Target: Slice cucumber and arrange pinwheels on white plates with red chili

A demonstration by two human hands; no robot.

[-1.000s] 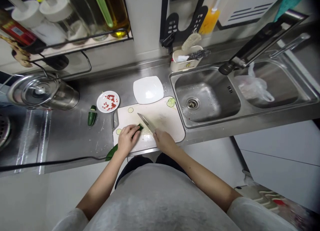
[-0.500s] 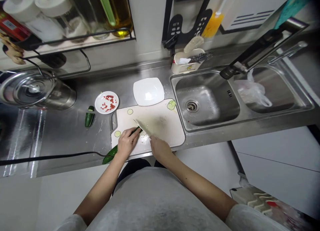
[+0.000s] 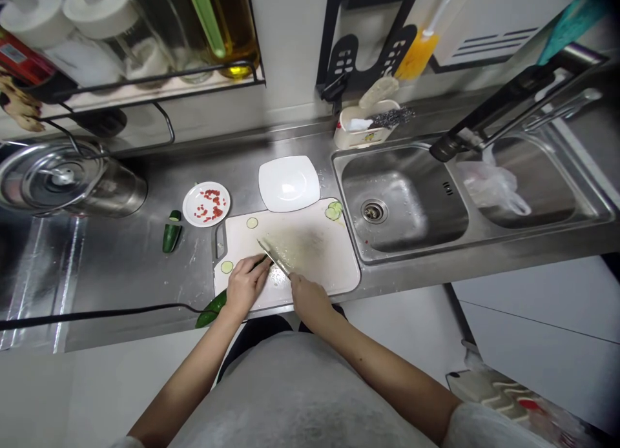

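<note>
My left hand [image 3: 246,285] is closed around a dark green cucumber [image 3: 212,310], pressing it on the white cutting board [image 3: 334,267]; most of its middle is hidden under the hand. In my right hand [image 3: 309,295] is the handle of a knife [image 3: 274,257], its blade slanting up and left against the cucumber's far end by my left fingertips. Single cucumber slices lie on the board's left side, one near the top [image 3: 252,223] and one lower down. Several more slices [image 3: 333,210] are heaped at the upper right corner.
Behind the board stands a white square plate [image 3: 289,183]. To its left are a small plate [image 3: 207,204] with red bits and cut cucumber pieces [image 3: 171,237]. A sink [image 3: 402,196] adjoins on the right, a steel pot [image 3: 116,190] at far left. A black cable [image 3: 145,310] crosses the counter.
The view has shifted slightly, so the counter sits a little lower. Both hands keep their holds on cucumber and knife, with the blade barely moved.
</note>
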